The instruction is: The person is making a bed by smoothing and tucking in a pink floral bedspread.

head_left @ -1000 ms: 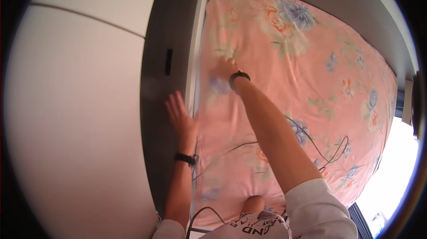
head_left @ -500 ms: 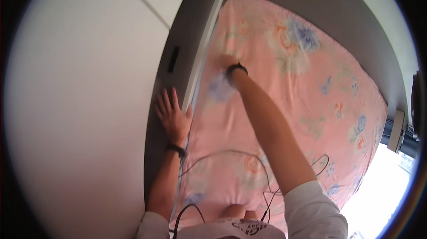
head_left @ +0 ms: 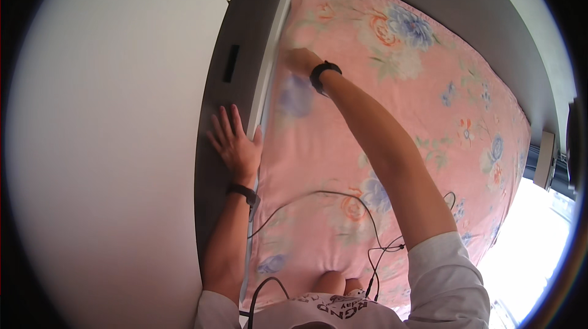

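Head view: I see the left hand [head_left: 236, 152], fingers splayed, on the dark board [head_left: 252, 29] left of the pink floral sheet [head_left: 416, 108], already spread, faint creases left; the right hand [head_left: 301, 61] (blurred, grip I cannot tell) is over the sheet's left side.

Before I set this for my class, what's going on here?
A person is leaning over a pink floral bedsheet. Their right hand is at the sheet's left side, near the white edge of a dark panel; it is too blurred to tell whether it grips the fabric. The left hand is spread on the panel, below its black slot. A thin dark cable curves over the sheet, between the two forearms.
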Action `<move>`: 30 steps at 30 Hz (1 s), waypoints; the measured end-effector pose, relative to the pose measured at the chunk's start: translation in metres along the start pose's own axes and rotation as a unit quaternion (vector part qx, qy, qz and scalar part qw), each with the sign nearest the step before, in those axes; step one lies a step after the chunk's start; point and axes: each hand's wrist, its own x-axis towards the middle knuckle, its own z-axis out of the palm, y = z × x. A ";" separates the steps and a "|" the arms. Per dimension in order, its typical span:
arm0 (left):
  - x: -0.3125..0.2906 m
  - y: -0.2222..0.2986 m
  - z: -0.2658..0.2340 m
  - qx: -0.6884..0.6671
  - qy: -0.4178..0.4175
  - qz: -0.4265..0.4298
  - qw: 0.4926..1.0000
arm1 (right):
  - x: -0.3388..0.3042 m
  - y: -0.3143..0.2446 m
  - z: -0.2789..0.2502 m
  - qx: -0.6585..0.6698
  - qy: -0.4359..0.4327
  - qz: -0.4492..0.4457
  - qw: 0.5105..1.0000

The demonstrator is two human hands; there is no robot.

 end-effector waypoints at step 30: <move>0.006 -0.018 -0.010 0.041 -0.026 -0.006 0.999 | 0.052 0.056 -0.022 0.336 0.137 0.138 0.921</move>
